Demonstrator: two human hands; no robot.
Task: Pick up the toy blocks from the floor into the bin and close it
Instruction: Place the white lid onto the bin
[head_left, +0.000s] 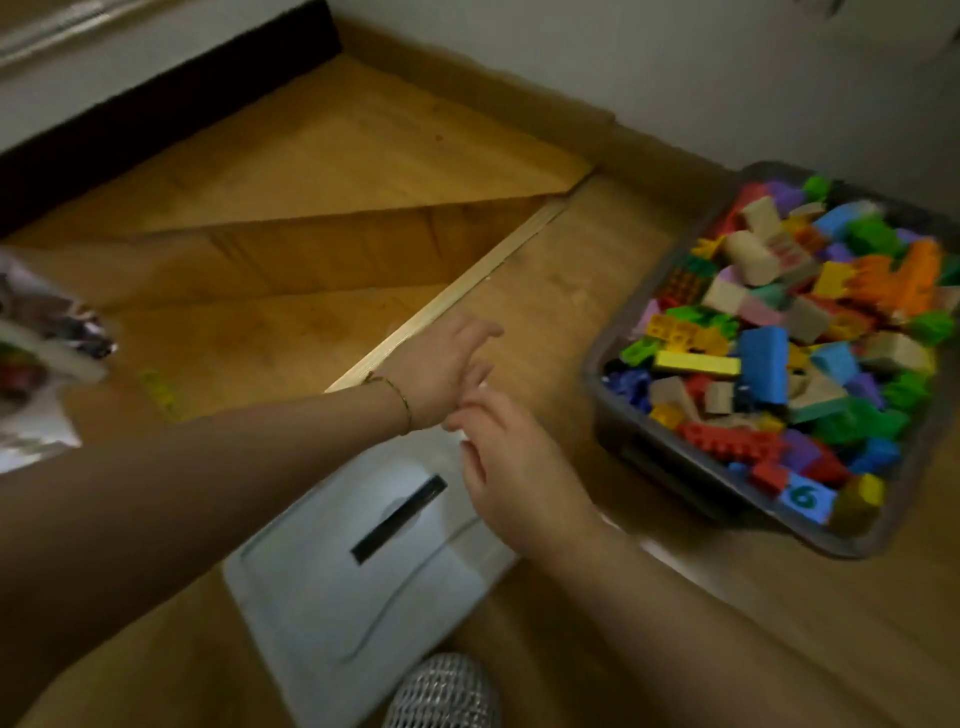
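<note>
A grey plastic bin (613, 384) stands on the wooden floor at the right, heaped with coloured toy blocks (795, 343). Its white lid (363, 561) lies flat on the floor at lower centre, with a dark slot in its top. My left hand (447, 364) reaches over the lid's far end with fingers spread, a thin bracelet on the wrist. My right hand (509, 467) hovers just beside it above the lid's far corner, fingers loosely apart. Neither hand holds anything. The picture is blurred by motion.
A staircase (291, 218) drops away at the upper left, edged by a pale wooden strip (467, 291). A yellow block (161, 395) lies on a step. A blurred heap of stuff (36, 353) sits at the left edge. A silvery mesh object (441, 691) is at the bottom.
</note>
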